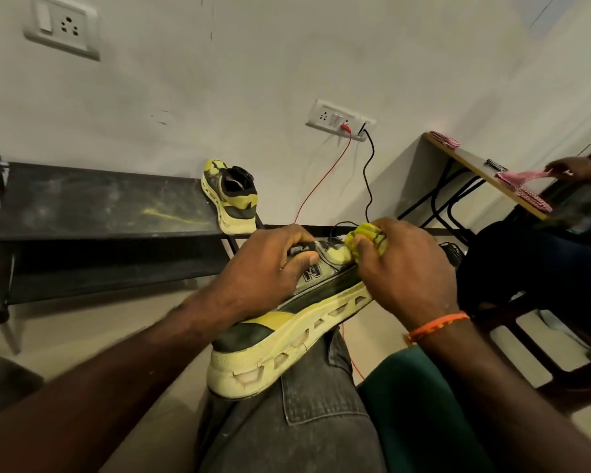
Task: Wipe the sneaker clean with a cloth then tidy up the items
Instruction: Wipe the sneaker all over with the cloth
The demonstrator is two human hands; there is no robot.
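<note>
A yellow and dark green sneaker [287, 332] lies on its side across my thigh, sole turned toward me and toe pointing away. My left hand [267, 268] grips its upper around the laces and tongue. A bunched yellow cloth [369, 238] is pressed against the toe area, clenched in my right hand [406, 268], which wears an orange thread at the wrist. The matching second sneaker [231, 196] stands on the right end of the black shoe rack [93, 203].
Red and black wires [367, 179] hang from a wall socket [338, 119] down to the floor ahead. On the right a wooden table [468, 162] carries pink checked cloths, where another person's hand [575, 169] rests. A dark chair [526, 268] stands close on the right.
</note>
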